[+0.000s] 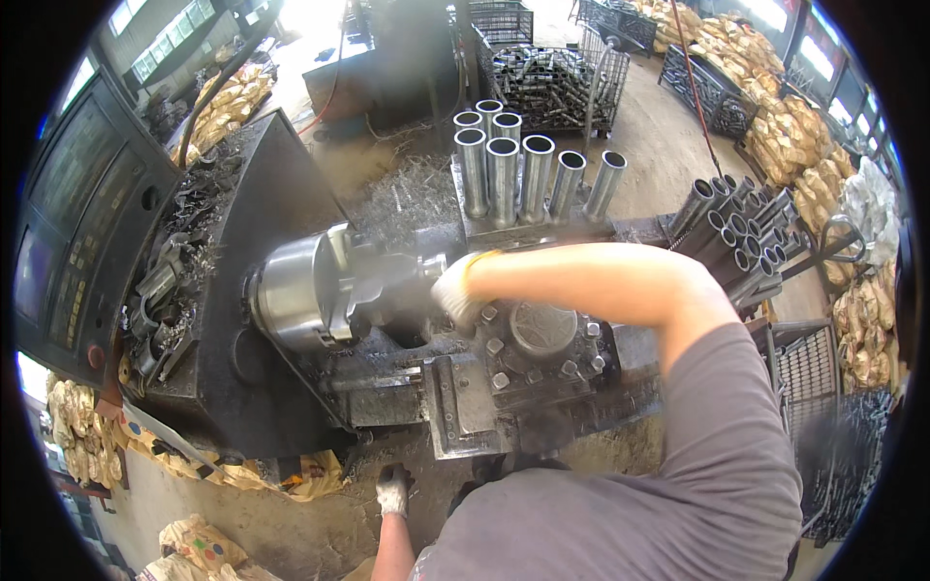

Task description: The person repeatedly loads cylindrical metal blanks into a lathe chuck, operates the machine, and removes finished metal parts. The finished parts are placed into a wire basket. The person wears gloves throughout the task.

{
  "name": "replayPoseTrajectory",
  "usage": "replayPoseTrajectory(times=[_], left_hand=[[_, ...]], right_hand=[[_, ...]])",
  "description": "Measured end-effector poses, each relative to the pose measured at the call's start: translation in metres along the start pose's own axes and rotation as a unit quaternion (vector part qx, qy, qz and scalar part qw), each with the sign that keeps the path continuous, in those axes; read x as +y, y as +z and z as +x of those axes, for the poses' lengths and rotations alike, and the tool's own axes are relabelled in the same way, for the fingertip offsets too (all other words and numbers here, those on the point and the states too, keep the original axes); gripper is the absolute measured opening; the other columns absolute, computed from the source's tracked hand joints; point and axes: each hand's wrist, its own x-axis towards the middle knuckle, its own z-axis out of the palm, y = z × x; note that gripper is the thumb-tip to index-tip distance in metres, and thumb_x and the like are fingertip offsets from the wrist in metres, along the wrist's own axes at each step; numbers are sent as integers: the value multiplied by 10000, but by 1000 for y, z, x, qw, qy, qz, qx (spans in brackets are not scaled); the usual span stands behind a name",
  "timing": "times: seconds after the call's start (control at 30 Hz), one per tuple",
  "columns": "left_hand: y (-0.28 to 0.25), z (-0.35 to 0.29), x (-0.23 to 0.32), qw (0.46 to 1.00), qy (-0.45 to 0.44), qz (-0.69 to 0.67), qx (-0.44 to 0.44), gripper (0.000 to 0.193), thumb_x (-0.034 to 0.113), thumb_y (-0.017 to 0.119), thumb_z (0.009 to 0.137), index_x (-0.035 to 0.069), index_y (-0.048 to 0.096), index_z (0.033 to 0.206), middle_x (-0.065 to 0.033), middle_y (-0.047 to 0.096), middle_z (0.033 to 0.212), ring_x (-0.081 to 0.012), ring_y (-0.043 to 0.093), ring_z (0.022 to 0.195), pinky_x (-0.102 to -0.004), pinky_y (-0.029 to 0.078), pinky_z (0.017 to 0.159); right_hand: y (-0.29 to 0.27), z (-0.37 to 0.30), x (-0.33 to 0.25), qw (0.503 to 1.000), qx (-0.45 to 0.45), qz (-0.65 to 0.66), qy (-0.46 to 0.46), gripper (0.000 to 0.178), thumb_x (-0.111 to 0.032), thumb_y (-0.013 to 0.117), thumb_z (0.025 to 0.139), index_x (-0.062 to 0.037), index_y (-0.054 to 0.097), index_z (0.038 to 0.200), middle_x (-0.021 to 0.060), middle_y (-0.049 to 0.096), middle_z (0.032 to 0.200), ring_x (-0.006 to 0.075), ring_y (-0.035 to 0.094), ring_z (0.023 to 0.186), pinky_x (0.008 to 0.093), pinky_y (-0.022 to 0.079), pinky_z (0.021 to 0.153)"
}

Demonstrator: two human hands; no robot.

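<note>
My right arm reaches across a lathe, and my right hand [453,293], in a white glove with a yellow cuff, is curled closed. Just left of it, a shiny round metal end [433,264] shows beside the chuck. The steel chuck [300,290] has jaws facing my right hand; the part between them is dark and blurred. Below my right hand sits a square tool post [544,331] with several bolts. Low in front of the machine, my left hand [393,492] wears a white glove with dark fingers. It looks closed; anything inside it is hidden.
Several upright metal tubes [502,179] stand on a ledge behind the lathe. More tubes [741,228] lie stacked at the right. A wire crate of metal parts [552,82] sits farther back. Metal chips [194,257] litter the left side, near a control panel [82,232].
</note>
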Motion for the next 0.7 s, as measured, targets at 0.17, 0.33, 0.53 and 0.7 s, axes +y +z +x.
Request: replayPoseTrajectory(times=[0.17,0.33,0.53,0.7], left_hand=[[19,14,22,995,69,7,-68,286,291,701,1025,28,702,1139,-77,718,860,-177,688,703,-329,573,652],[-4,-14,-18,999,-32,-20,-12,306,289,665,1024,-6,711,1093,-75,733,873,-157,704,725,-321,563,643],[13,-45,74,927,262,250,96,274,205,669,965,46,723,1181,-214,770,974,-369,759,916,-464,583,862],[49,-67,277,723,598,298,176,674,99,767,903,-63,507,1503,-294,593,1477,-508,543,1396,-590,360,1241]], right_hand=[[17,41,58,981,151,23,-117,269,-305,790,930,-86,823,1081,97,803,1008,221,758,868,384,619,802],[-74,-110,28,637,571,515,49,367,-275,797,932,-45,752,1214,169,779,1064,281,759,833,425,623,847],[-41,-3,50,948,269,128,111,519,-354,889,672,-3,821,1048,221,801,1091,320,779,967,434,614,863],[-10,52,45,965,209,136,80,526,-347,959,671,-37,822,1073,105,821,1018,247,792,917,379,632,789]])
